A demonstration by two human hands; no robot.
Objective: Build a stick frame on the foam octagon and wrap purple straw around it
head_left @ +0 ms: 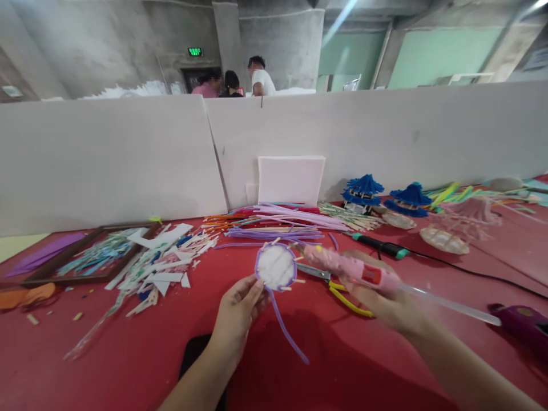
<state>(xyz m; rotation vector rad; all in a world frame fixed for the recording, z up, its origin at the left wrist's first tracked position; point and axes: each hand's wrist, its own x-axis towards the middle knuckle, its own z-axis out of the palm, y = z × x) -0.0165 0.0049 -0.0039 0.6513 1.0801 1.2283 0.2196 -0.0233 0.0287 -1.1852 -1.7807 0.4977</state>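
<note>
Between thumb and fingers, my left hand (242,305) pinches a round white disc (277,266) edged with purple pipe cleaner. Short wooden sticks jut out around its rim, and a loose purple tail (285,331) hangs down from it. My right hand (377,294) is wrapped round a pink hot glue gun (359,267), with a clear glue stick (454,304) poking out of its back. The gun's nozzle points left, close to the disc's upper right edge; whether it touches is blurred. Scissors with yellow handles (349,302) lie beneath the gun.
Pipe cleaners (282,222) lie in bundles behind the disc. Paper scraps and sticks (160,265) are heaped left, beside a brown frame (89,251). Blue pagoda-like models (363,191), a black-and-green corded tool (381,245) and a purple glue gun (520,328) are at right. White boards (363,131) stand behind.
</note>
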